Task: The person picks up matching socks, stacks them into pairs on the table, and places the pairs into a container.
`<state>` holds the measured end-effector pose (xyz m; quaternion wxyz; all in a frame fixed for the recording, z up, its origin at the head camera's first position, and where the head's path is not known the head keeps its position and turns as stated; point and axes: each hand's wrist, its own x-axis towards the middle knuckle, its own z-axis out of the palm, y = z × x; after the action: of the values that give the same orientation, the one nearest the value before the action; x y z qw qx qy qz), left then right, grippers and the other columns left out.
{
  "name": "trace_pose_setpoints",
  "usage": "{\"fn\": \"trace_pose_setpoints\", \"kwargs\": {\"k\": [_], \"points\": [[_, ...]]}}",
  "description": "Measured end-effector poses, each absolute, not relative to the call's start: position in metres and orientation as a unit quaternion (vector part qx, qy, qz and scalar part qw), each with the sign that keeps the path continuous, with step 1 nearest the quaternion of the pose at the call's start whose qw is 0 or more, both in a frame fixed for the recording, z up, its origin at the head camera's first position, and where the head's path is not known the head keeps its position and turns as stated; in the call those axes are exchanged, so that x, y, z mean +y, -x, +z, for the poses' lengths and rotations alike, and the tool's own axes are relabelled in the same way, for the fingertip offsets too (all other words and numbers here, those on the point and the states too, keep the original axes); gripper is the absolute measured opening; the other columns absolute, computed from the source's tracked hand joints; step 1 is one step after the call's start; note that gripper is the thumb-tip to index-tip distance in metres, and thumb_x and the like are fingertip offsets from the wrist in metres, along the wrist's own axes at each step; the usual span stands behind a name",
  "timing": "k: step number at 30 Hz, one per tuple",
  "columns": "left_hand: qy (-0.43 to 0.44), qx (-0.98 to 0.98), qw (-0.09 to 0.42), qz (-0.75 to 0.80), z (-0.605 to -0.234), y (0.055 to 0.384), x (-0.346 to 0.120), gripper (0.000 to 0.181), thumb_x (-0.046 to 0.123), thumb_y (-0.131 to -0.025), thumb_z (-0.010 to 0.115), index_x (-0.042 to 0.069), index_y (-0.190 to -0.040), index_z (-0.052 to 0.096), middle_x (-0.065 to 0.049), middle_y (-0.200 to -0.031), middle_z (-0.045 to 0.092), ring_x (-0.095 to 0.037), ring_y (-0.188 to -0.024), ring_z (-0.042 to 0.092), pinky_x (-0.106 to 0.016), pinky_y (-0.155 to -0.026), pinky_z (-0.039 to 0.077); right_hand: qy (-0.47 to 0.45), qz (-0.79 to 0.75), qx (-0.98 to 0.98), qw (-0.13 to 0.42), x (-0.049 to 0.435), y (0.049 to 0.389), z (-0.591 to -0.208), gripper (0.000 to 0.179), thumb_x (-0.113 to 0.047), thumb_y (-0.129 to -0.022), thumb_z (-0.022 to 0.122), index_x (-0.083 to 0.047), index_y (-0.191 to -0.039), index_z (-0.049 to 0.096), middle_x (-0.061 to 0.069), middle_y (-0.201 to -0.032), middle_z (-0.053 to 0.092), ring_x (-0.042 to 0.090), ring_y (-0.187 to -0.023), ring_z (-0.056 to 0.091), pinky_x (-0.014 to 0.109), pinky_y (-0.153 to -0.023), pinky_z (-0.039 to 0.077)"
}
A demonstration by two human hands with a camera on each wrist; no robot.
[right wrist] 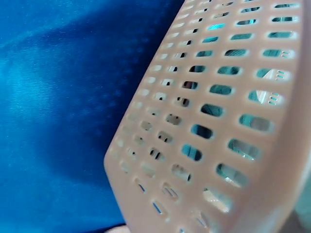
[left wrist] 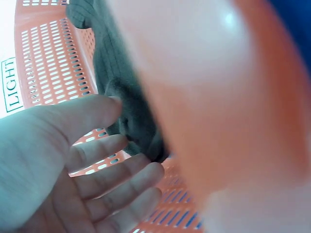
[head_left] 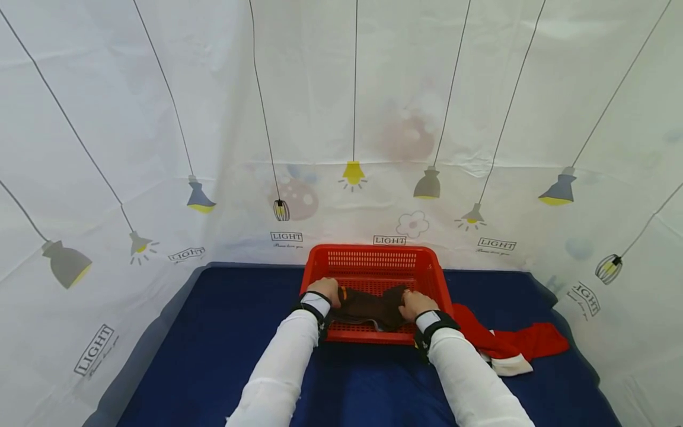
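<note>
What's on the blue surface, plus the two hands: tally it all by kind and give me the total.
Plastic basket: 1
Garments: 2 (brown garment inside, red-and-white garment to the right; each counted as one piece, though folds could hide more)
Hands: 2 (left hand, right hand)
Total: 5

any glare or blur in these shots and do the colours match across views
Left wrist: the basket is blurred where it comes close to the lens, with one bright glare spot, its red washed to pale orange; right wrist: the basket turns pale pinkish, the blue cloth looks far brighter than in the head view and darkens beside the basket; head: soft, fairly even light.
</note>
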<state>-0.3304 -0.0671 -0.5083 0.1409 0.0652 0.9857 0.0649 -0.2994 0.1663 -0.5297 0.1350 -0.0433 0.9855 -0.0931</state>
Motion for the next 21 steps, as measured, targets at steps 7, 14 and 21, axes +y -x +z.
{"fn": "trace_pose_setpoints", "kwargs": {"k": [7, 14, 21], "points": [[-0.076, 0.984, 0.144, 0.073, -0.502, 0.322, -0.068, 0.013, 0.023, -0.076, 0.072, 0.011, -0.077, 0.067, -0.004, -0.070, 0.064, -0.019, -0.060, 0.057, -0.033, -0.055, 0.044, 0.064, -0.094, 0.981, 0.159, 0.169, 0.296, -0.529, 0.031, -0.022, -0.088, 0.058, -0.002, -0.112, 0.062, 0.018, -0.114, 0.060, 0.034, -0.104, 0.057, 0.047, -0.087, 0.045], [-0.100, 0.977, 0.171, 0.082, -0.502, 0.326, -0.071, 0.016, 0.026, -0.078, 0.069, 0.013, -0.073, 0.062, -0.001, -0.065, 0.056, -0.017, -0.057, 0.051, -0.031, -0.053, 0.040, 0.087, -0.088, 0.979, 0.161, 0.171, 0.295, -0.516, 0.032, -0.024, -0.089, 0.058, -0.004, -0.113, 0.060, 0.019, -0.115, 0.057, 0.035, -0.104, 0.056, 0.048, -0.086, 0.045], [-0.181, 0.960, 0.187, 0.101, -0.487, 0.316, -0.074, 0.024, 0.028, -0.082, 0.064, 0.012, -0.100, 0.067, 0.000, -0.088, 0.065, -0.014, -0.073, 0.058, -0.030, -0.065, 0.045, 0.111, -0.089, 0.983, 0.113, 0.165, 0.290, -0.503, 0.036, -0.027, -0.089, 0.057, -0.008, -0.119, 0.059, 0.017, -0.119, 0.056, 0.037, -0.104, 0.056, 0.052, -0.082, 0.046]]}}
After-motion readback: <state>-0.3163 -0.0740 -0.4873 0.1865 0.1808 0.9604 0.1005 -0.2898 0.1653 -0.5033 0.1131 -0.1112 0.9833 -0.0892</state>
